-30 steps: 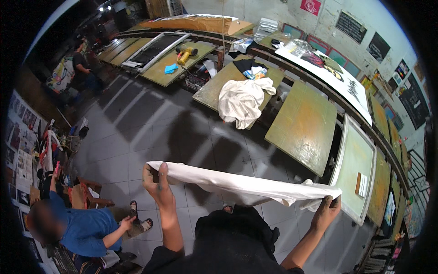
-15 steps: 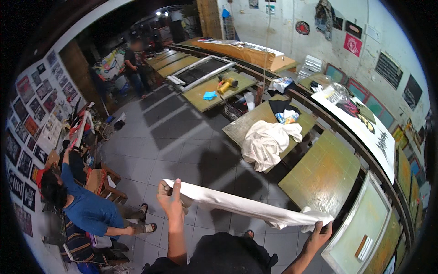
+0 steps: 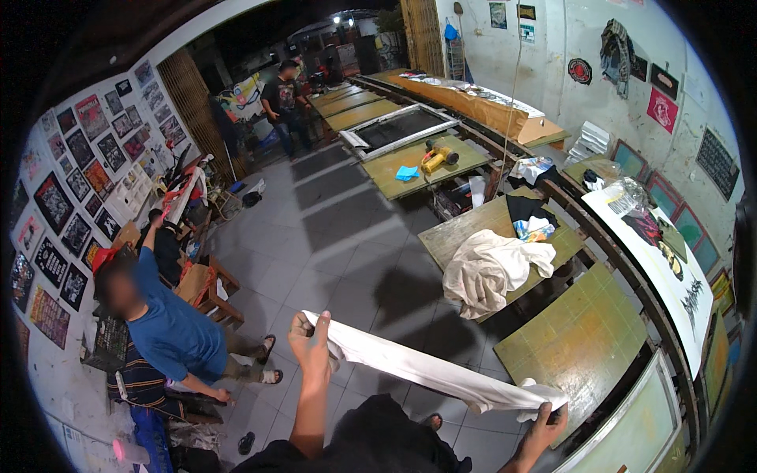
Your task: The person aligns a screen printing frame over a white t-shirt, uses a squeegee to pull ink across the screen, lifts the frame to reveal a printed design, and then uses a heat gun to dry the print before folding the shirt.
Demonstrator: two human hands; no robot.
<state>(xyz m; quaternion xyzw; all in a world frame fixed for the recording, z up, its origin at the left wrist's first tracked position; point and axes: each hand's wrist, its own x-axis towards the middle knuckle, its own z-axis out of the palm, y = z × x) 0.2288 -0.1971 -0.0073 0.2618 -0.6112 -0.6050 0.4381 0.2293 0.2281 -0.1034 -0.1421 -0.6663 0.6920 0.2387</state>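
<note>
A long strip of white cloth (image 3: 430, 374), folded or bunched lengthwise, is stretched in the air in front of me, sloping down to the right. My left hand (image 3: 312, 340) pinches its higher end, with the thumb pointing up. At the lower end, my right hand (image 3: 548, 426) grips a gathered corner between thumb and fingers. That right end hangs over the edge of a greenish board (image 3: 576, 339); whether it touches the board I cannot tell. Ahead, a crumpled white cloth (image 3: 490, 272) lies heaped on another board (image 3: 451, 234), partly over its near edge.
A white-framed screen (image 3: 631, 430) is at lower right. Farther along the row are a yellow tool (image 3: 438, 160), a light-blue cloth (image 3: 407, 173) and another framed screen (image 3: 402, 130). A person in a blue shirt (image 3: 177, 323) stands left; another person (image 3: 284, 102) stands far back.
My view has tilted up and swung left, so the room sits farther right and lower. Both hands keep hold of the stretched cloth. The person at the back has turned more toward me.
</note>
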